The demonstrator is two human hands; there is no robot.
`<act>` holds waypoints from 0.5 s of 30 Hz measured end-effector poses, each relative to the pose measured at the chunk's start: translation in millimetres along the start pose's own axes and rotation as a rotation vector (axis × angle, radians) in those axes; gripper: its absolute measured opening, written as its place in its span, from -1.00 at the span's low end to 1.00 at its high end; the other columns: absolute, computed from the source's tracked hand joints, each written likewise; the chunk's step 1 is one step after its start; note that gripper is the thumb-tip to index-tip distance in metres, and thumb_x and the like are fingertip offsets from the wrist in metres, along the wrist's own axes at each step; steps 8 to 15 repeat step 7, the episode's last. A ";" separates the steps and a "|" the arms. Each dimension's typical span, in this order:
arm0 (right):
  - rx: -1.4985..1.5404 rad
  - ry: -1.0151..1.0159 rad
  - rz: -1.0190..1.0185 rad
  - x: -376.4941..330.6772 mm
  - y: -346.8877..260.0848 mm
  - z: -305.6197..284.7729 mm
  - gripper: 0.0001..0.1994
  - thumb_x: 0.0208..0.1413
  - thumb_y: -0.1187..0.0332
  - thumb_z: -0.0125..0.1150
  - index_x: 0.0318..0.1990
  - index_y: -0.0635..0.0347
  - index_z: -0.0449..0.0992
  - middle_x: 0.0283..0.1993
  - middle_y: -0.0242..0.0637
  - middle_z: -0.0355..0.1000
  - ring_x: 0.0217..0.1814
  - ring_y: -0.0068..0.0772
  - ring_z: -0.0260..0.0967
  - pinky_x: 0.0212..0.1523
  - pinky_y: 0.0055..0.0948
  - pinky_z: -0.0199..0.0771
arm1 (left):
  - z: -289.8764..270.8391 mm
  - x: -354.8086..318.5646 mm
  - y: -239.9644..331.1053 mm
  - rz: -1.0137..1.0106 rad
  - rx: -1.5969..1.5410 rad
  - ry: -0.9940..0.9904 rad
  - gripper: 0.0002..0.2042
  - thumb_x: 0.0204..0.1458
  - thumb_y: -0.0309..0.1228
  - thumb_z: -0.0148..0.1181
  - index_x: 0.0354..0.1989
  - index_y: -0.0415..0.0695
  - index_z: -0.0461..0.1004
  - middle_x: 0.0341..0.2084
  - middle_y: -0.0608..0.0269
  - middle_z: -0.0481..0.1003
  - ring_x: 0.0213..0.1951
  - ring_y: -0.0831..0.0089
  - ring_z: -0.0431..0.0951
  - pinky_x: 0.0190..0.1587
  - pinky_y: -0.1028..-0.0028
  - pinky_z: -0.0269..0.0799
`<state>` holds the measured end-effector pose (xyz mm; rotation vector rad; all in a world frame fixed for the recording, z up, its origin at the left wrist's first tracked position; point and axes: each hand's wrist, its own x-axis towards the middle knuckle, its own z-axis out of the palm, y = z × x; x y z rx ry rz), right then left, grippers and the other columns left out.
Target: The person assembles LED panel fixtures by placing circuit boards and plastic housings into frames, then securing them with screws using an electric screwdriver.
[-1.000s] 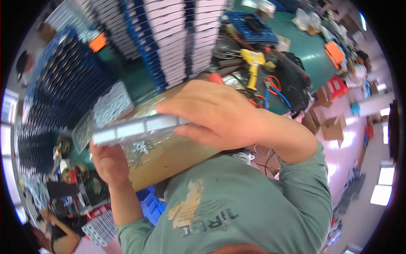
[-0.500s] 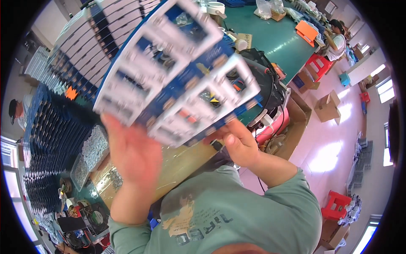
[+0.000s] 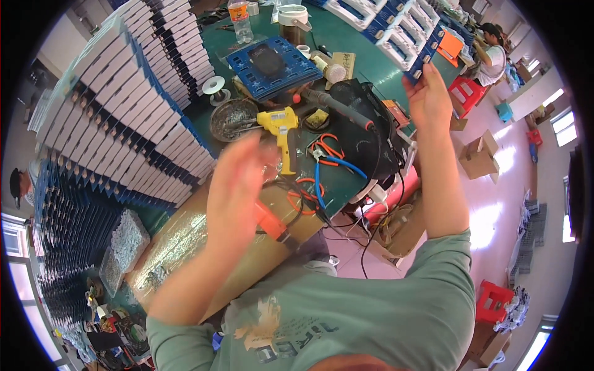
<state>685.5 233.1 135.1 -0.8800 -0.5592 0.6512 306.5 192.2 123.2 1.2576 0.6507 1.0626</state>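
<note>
At the upper right, my right hand [image 3: 431,98] grips the near corner of a blue panel fitted with white plastic frames [image 3: 405,40]; the panel's far part runs out of view. My left hand [image 3: 238,179] is raised over the bench, blurred by motion, its fingers seemingly stretched out with nothing visible in them. Beside its palm is an orange-handled tool [image 3: 270,221] with a dark end; whether they touch I cannot tell. Just past the fingertips lies a yellow gun-shaped tool [image 3: 283,133]. Orange- and blue-handled pliers [image 3: 322,162] rest to its right.
Tall stacks of white and blue panels [image 3: 117,105] stand on the left. Behind the yellow tool are a round dish [image 3: 234,119], a blue tray-like panel [image 3: 272,65] and a plastic bottle [image 3: 240,21]. A bin of small pale parts [image 3: 130,241] sits left. Cables hang off the bench edge.
The panel has moved from in front of me to the upper right, carried by my right hand. My left hand has let go of it and risen, and the bench tools have come into view.
</note>
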 end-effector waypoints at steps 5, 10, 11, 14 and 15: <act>-0.076 0.173 0.100 138.3 68.4 -59.4 -0.66 0.35 0.43 0.04 0.22 0.31 0.32 0.11 -0.17 0.43 0.01 -0.26 0.47 0.00 -0.18 0.56 | -96.1 -148.1 -57.2 0.146 1.089 -0.060 -0.39 -0.03 -0.40 0.27 0.26 -0.24 0.29 0.20 -0.12 0.35 0.22 -0.11 0.36 0.36 0.06 0.14; -0.069 0.308 0.208 190.7 105.6 -87.1 -0.64 0.33 0.40 0.08 0.24 0.25 0.32 0.14 -0.15 0.40 0.06 -0.22 0.46 0.02 -0.06 0.56 | -118.8 -192.8 -70.9 0.106 1.193 0.005 -0.33 -0.03 -0.33 0.27 0.30 -0.20 0.23 0.28 0.00 0.30 0.27 -0.10 0.32 0.35 -0.04 0.11; -0.069 0.308 0.208 190.7 105.6 -87.1 -0.64 0.33 0.40 0.08 0.24 0.25 0.32 0.14 -0.15 0.40 0.06 -0.22 0.46 0.02 -0.06 0.56 | -118.8 -192.8 -70.9 0.106 1.193 0.005 -0.33 -0.03 -0.33 0.27 0.30 -0.20 0.23 0.28 0.00 0.30 0.27 -0.10 0.32 0.35 -0.04 0.11; -0.069 0.308 0.208 190.7 105.6 -87.1 -0.64 0.33 0.40 0.08 0.24 0.25 0.32 0.14 -0.15 0.40 0.06 -0.22 0.46 0.02 -0.06 0.56 | -118.8 -192.8 -70.9 0.106 1.193 0.005 -0.33 -0.03 -0.33 0.27 0.30 -0.20 0.23 0.28 0.00 0.30 0.27 -0.10 0.32 0.35 -0.04 0.11; -0.069 0.308 0.208 190.7 105.6 -87.1 -0.64 0.33 0.40 0.08 0.24 0.25 0.32 0.14 -0.15 0.40 0.06 -0.22 0.46 0.02 -0.06 0.56 | -118.8 -192.8 -70.9 0.106 1.193 0.005 -0.33 -0.03 -0.33 0.27 0.30 -0.20 0.23 0.28 0.00 0.30 0.27 -0.10 0.32 0.35 -0.04 0.11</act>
